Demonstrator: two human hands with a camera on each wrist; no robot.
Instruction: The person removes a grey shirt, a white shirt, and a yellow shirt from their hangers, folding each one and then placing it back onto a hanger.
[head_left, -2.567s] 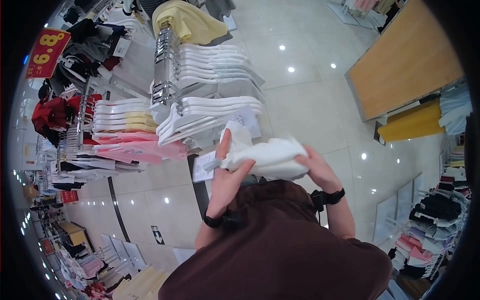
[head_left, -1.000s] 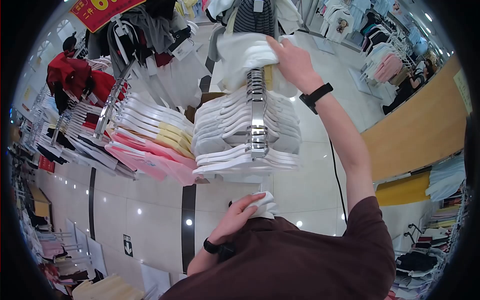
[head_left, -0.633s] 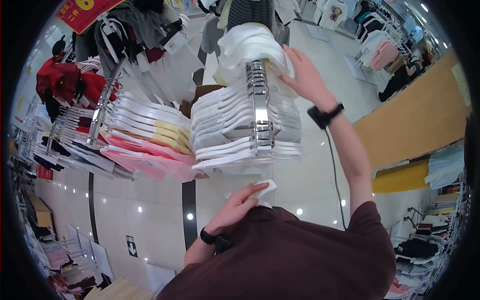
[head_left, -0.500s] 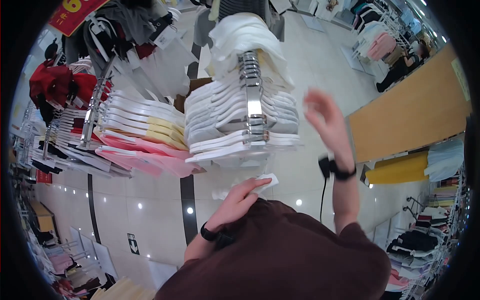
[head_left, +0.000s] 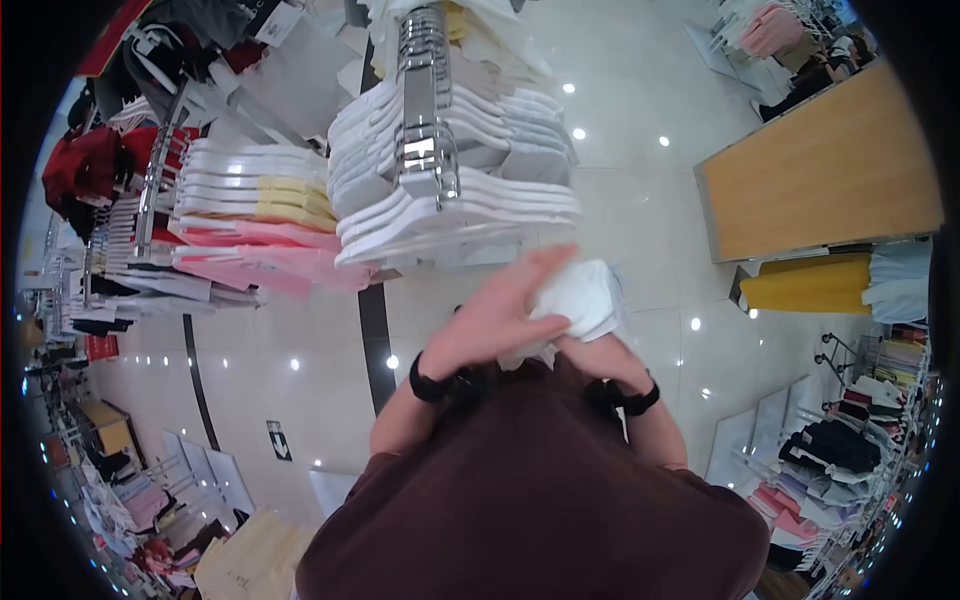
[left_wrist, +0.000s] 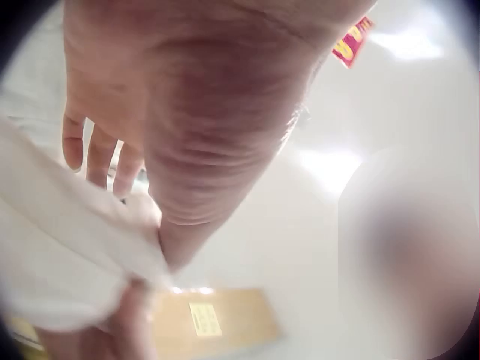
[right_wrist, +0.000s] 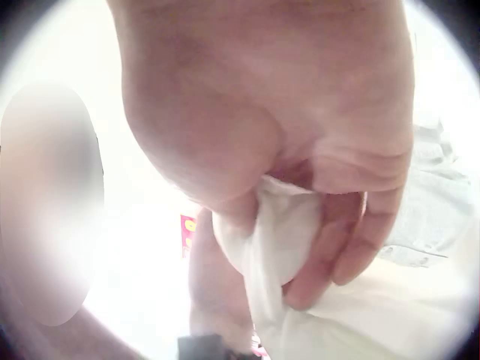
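Observation:
A bunched white garment (head_left: 582, 298) is in front of my torso, just below the rack. My right hand (head_left: 605, 360) holds it from beneath, and in the right wrist view the cloth passes between the thumb and curled fingers of that hand (right_wrist: 262, 105). Held out beside it is my left hand (head_left: 490, 315), blurred by motion, with fingers extended and the thumb overlapping the cloth. In the left wrist view, the fingers of this hand (left_wrist: 195, 97) hang fairly straight, and the thumb tip is right at the fabric.
White hangers (head_left: 470, 215) with pale clothes fill a metal rail (head_left: 425, 90) ahead. White cloth (head_left: 490, 35) is draped at its far end. Pink garments (head_left: 275, 262) hang to the left. A wooden panel (head_left: 820, 170) and a yellow cloth (head_left: 805, 287) are on the right.
My right hand has left the cloth draped on the rack, come down empty, and now grips the white garment at my torso. My left hand has moved up with fingers extended. The view has tilted down.

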